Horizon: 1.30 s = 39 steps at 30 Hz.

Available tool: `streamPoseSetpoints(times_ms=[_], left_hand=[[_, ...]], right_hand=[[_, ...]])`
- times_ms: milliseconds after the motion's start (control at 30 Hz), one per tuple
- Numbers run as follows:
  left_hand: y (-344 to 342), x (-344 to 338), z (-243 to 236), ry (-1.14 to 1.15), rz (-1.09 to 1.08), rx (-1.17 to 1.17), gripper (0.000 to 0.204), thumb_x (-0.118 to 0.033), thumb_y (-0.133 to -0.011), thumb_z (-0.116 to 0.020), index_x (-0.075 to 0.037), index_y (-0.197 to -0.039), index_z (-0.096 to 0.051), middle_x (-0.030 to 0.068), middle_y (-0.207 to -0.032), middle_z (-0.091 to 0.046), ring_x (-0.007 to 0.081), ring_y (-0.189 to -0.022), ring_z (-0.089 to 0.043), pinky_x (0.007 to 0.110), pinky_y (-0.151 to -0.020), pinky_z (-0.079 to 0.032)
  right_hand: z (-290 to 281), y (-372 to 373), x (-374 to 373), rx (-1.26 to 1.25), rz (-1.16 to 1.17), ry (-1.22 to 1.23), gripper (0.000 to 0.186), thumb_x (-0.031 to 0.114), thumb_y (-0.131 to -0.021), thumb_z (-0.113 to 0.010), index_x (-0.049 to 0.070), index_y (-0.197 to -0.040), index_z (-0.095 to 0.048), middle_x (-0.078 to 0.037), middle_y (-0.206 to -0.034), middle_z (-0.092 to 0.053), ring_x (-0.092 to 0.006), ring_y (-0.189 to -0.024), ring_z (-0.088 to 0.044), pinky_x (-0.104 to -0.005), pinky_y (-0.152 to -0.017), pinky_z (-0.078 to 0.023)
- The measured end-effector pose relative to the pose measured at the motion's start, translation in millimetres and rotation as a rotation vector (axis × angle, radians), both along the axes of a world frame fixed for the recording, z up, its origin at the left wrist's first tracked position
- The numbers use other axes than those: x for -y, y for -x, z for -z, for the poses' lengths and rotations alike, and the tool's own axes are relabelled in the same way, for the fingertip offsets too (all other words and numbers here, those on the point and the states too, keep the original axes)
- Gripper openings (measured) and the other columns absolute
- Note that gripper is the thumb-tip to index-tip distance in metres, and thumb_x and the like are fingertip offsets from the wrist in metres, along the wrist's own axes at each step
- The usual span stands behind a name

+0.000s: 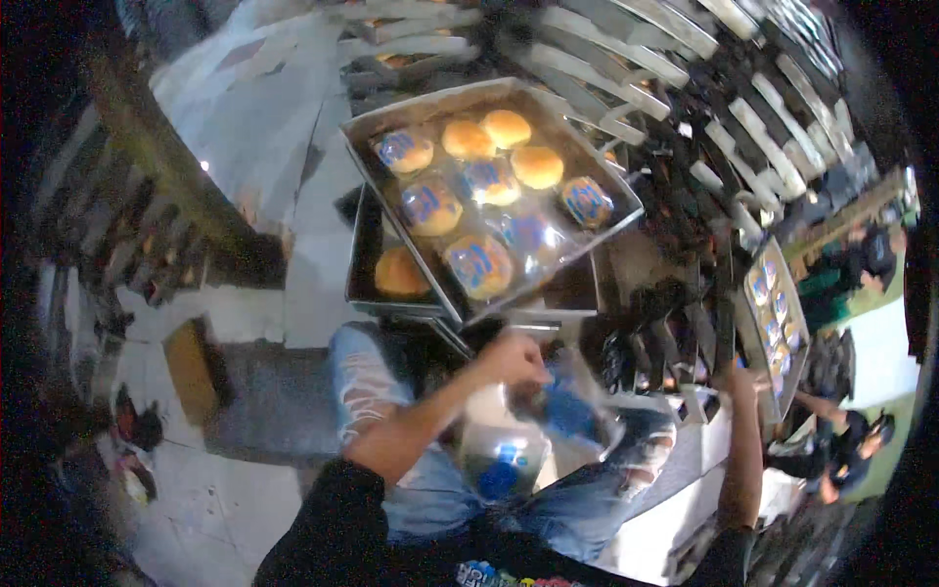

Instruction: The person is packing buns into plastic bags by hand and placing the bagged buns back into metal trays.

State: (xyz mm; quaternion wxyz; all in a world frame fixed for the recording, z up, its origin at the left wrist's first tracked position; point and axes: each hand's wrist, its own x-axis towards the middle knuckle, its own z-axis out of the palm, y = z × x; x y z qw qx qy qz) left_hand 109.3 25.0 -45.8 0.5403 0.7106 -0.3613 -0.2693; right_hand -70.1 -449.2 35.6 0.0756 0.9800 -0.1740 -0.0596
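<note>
My left hand point(516, 359) is over my lap, fingers curled and blurred by motion. Beside its fingertips lies a clear plastic wrapper with blue print point(577, 401), and whether the hand grips it is hidden. A second clear wrapper with blue print point(499, 462) rests between my thighs. Stretched out to the right, my right hand point(740, 380) is by the lower edge of a tray of wrapped buns point(776, 328); its fingers are smeared. Ahead, a metal tray point(416, 256) holds round golden buns, some bare point(537, 167), others in blue-printed wrappers point(477, 266).
Another tray point(364, 249), holding a bun point(401, 272), is under the tilted one. Stacks of trays point(626, 59) stand at the back and right. A person point(849, 445) at the far right reaches toward the right tray. A brown cardboard piece point(189, 370) stands at left.
</note>
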Motion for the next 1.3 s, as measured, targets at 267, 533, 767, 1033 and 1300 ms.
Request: streamPoseSetpoints(times_ms=[267, 533, 767, 1033, 1300], left_hand=[[-18.5, -7.0, 62.1, -0.109, 0.025, 0.000, 0.030, -0.030, -0.057, -0.076, -0.004, -0.064, -0.062, 0.0094, -0.058, -0.057, 0.0200, -0.056, -0.055, 0.032, -0.057, -0.042], [-30.6, 6.9, 53.3, 0.134, 0.066, -0.050, 0.030, -0.023, -0.054, -0.079, -0.004, -0.057, -0.057, 0.0054, -0.053, -0.055, 0.0142, -0.048, -0.050, 0.031, -0.046, -0.039], [-37.9, -12.3, 48.3, -0.001, 0.129, -0.199, 0.030, -0.026, -0.058, -0.077, -0.003, -0.064, -0.060, 0.0068, -0.058, -0.057, 0.0143, -0.056, -0.053, 0.030, -0.053, -0.042], [-37.8, -16.5, 26.0, -0.104, 0.069, -0.024, 0.034, -0.034, -0.071, -0.070, -0.001, -0.073, -0.061, 0.0059, -0.061, -0.058, 0.0136, -0.050, -0.052, 0.028, -0.046, -0.042], [-7.7, -48.8, 9.4, -0.052, -0.246, -0.430, 0.016, -0.018, -0.074, -0.066, -0.002, -0.074, -0.061, 0.0037, -0.065, -0.059, 0.0093, -0.058, -0.053, 0.023, -0.053, -0.041]], right_hand=[[-34.0, -300.9, -286.3, 0.241, -0.647, -0.447, 0.030, 0.015, -0.080, -0.056, 0.000, -0.105, -0.052, -0.019, -0.103, -0.055, -0.0358, -0.097, -0.052, -0.0388, -0.083, -0.042], [73.3, -501.3, -288.4, 0.242, -0.632, 0.073, 0.031, 0.024, -0.084, -0.046, 0.001, -0.105, -0.052, -0.022, -0.093, -0.057, -0.0372, -0.090, -0.056, -0.0437, -0.081, -0.044], [24.0, -455.2, -288.0, -0.017, -0.517, -0.431, 0.036, 0.038, -0.078, -0.055, 0.002, -0.079, -0.061, -0.008, -0.064, -0.057, -0.0141, -0.059, -0.052, -0.0346, -0.055, -0.040], [7.9, -283.6, -299.9, 0.636, -0.450, -1.138, 0.027, 0.013, -0.074, -0.065, -0.002, -0.093, -0.054, -0.003, -0.075, -0.057, -0.0095, -0.069, -0.050, -0.0234, -0.063, -0.042], [-1.6, -41.9, -223.9, 1.050, 0.389, -2.272, 0.042, 0.020, -0.082, -0.051, -0.001, -0.118, -0.043, -0.013, -0.114, -0.053, -0.0257, -0.106, -0.051, -0.0394, -0.091, -0.041]])
